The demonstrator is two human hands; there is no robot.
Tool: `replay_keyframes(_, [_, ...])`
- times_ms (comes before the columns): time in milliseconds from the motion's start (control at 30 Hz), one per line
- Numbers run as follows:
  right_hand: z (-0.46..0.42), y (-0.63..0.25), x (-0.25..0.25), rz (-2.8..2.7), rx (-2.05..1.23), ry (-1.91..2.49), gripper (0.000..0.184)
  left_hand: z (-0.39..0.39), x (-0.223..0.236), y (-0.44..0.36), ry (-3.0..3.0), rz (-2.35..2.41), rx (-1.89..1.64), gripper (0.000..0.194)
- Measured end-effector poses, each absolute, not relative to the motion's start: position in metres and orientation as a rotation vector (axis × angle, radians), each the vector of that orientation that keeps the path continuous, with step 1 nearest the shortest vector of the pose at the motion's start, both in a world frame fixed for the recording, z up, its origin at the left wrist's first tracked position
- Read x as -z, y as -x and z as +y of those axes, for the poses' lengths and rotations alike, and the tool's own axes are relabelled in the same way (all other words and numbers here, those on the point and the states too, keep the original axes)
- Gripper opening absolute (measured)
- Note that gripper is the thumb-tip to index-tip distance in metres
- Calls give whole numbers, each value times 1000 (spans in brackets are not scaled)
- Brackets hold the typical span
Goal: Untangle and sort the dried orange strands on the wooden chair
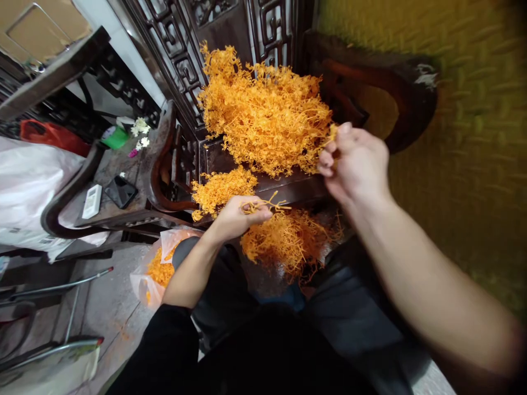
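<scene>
A large heap of orange, finely branched plastic-looking sprigs [267, 115] lies on the dark wooden chair seat [216, 156]. At the heap's right edge, my right hand [358, 159] is closed in a pinch on an orange sprig. My left hand [242, 216], closed too, grips a bare, branched orange stem [274, 204] whose forked end sticks out to the right. Just behind the left hand sits a smaller pile of orange bits [222, 189]. Below both hands, between my knees, hangs a tangle of thin orange stems [288, 241].
On the wooden side table [119, 162] at left are a black phone-like object [121, 191], a white box [91, 201] and a green container [115, 137]. A plastic bag of orange pieces [158, 269] stands on the floor. The chair's curved armrest [395, 88] rises at right.
</scene>
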State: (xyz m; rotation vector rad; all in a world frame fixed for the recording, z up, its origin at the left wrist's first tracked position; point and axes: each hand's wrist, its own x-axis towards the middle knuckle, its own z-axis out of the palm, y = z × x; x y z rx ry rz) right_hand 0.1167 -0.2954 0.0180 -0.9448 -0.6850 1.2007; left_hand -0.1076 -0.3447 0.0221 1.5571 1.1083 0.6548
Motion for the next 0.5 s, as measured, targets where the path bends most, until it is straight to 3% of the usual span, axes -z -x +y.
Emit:
replay_keyframes(133, [-296,-131,-19,-894,-1347,1010,27,-339,-23,115,-1671,955,-738,20])
replay_keyframes(367, [-318,-99,-14,-1484,-1279,958,27,-342,-23,114,-1546,1057,-968,46])
replay_keyframes(500, [-315,-103,-17,-1809,-1338,940,25,-345,-20,109,-1282,1063,-1208,32])
